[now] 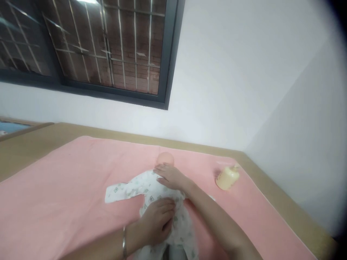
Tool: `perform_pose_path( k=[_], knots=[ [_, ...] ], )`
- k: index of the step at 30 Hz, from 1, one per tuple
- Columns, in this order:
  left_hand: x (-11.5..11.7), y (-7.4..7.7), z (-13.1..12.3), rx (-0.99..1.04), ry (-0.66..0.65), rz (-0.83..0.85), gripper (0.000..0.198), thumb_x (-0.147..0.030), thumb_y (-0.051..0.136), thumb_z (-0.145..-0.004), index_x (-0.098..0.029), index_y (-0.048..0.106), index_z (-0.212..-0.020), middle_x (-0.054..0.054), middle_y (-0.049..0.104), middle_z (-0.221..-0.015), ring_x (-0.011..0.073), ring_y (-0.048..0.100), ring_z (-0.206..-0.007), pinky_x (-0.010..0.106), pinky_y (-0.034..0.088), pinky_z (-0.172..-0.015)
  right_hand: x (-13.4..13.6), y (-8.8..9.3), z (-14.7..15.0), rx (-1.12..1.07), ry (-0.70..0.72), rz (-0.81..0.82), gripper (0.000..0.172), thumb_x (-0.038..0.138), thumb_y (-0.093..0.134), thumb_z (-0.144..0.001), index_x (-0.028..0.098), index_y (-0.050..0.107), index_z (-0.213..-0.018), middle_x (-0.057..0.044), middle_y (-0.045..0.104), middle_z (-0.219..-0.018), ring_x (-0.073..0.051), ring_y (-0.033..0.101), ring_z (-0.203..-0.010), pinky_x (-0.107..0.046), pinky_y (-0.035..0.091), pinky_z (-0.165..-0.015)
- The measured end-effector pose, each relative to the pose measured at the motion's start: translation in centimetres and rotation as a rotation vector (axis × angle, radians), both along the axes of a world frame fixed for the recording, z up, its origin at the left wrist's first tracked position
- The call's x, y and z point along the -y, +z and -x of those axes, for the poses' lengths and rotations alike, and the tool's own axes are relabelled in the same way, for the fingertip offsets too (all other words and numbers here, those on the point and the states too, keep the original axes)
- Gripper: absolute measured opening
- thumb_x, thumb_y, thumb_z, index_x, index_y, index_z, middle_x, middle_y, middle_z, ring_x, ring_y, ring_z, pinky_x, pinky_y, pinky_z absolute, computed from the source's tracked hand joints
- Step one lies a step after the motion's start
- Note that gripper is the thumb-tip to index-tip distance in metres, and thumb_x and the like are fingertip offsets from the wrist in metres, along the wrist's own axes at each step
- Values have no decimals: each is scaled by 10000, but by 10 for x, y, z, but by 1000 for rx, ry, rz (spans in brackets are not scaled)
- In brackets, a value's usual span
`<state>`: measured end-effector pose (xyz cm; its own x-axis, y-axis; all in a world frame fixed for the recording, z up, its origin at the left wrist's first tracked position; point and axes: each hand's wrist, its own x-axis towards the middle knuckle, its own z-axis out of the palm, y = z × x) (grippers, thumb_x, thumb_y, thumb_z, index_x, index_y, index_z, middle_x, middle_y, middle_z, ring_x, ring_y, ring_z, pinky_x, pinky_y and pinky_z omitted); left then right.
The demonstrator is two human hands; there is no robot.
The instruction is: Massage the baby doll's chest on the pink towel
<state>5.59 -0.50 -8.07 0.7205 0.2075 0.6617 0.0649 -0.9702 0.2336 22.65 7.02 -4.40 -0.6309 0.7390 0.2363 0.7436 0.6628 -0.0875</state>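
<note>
A white baby bodysuit (135, 186) with small printed figures lies on a pink mat (89, 169), one long sleeve stretched out to the left. At its neck end shows a round, skin-toned head (166, 157), like a doll's; its lower part is covered by my right hand. My right hand (170, 176) rests flat across the neck and upper chest, fingers extended. Lower down, my left hand (158, 221) has its fingers bent and closed at the front of the bodysuit. The right sleeve is mostly hidden behind my right forearm.
A pale yellow pump bottle (227, 178) is on the mat to the right. Tan edging (135, 139) borders the mat along the white wall (217, 90). A dark-framed barred window (114, 47) is above at left. Something light blue (12, 127) shows at far left.
</note>
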Motion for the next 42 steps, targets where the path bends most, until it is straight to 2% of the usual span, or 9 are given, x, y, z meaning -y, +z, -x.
perform_pose_path(
  k=[3,6,10,14,21,27,31,37,42],
  knots=[
    [-1,-1,-1,6,-5,5,247,-102,455,-775,-163,624,-945,107,674,-925,227,621,-970,396,522,-880,22,-8,-8,-4,-43,-47,534,382,426,-954,113,393,-1415,-138,325,-1485,-239,235,-1390,-427,191,-1141],
    [-2,-4,-1,26,-4,15,232,-109,465,-776,-160,627,-933,111,673,-912,229,635,-926,393,536,-835,34,-10,1,20,21,-75,502,378,451,-941,153,435,-1390,-108,336,-1486,-233,207,-1399,-446,139,-1153],
    [-2,-4,0,37,-9,-4,246,-99,473,-774,-162,626,-956,117,676,-960,237,627,-991,403,523,-882,10,-4,16,18,80,-47,413,398,429,-962,224,516,-1326,-55,461,-1411,-215,345,-1334,-434,183,-1135],
    [-1,-3,1,17,-21,-17,292,-71,469,-760,-155,614,-1000,109,679,-1009,228,592,-1082,396,491,-957,-9,-3,5,-18,51,-6,409,361,364,-989,210,494,-1346,-64,456,-1414,-192,386,-1309,-412,203,-1131],
    [-2,-3,-1,-20,-31,38,266,-89,469,-767,-153,620,-977,110,678,-967,231,617,-997,405,513,-905,32,-17,-11,-10,-7,-68,532,352,455,-930,106,414,-1399,-130,287,-1505,-256,184,-1404,-453,141,-1150],
    [0,4,-1,-36,-35,60,251,-80,467,-747,-151,634,-921,104,675,-916,222,619,-965,400,507,-915,7,-2,15,32,160,-29,337,321,365,-991,258,585,-1239,-12,497,-1381,-185,339,-1334,-425,173,-1139],
    [2,10,0,-81,-29,67,295,-61,455,-738,-152,631,-958,97,672,-994,213,599,-1029,388,488,-962,-2,-2,1,-5,59,-10,391,331,337,-999,222,502,-1336,-51,444,-1424,-182,358,-1326,-412,201,-1128],
    [0,4,-2,-13,-44,49,266,-70,459,-763,-157,631,-947,97,681,-947,213,620,-988,385,504,-930,29,-18,-10,-35,-34,-105,484,358,392,-959,134,432,-1386,-117,314,-1494,-253,199,-1398,-462,166,-1140],
    [-1,1,-1,3,-30,14,298,-79,464,-770,-162,625,-1006,104,679,-1005,222,613,-1030,400,498,-945,11,-7,19,-13,83,-60,331,250,418,-939,221,596,-1216,-25,517,-1359,-201,361,-1320,-420,187,-1140]
  ],
)
